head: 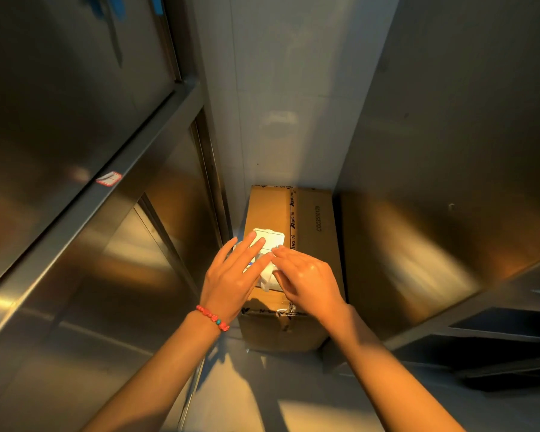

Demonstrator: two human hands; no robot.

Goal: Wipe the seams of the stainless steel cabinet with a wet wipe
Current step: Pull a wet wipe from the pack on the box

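Observation:
A white pack of wet wipes point(270, 240) lies on top of a cardboard box point(312, 232) between two steel units. My left hand point(236, 275) lies flat on the pack with straight fingers and holds it down. My right hand point(306, 275) is beside it, and its fingers pinch a white wet wipe point(267, 277) that hangs out of the pack. The stainless steel cabinet point(75, 151) fills the left side, with a vertical door seam point(208, 169) running down next to the box.
A second steel surface point(449, 151) stands on the right of the box. A white tiled wall point(278, 88) is behind it. A small red-edged sticker point(108, 178) sits on the cabinet's rail. A red bead bracelet point(212, 318) is on my left wrist.

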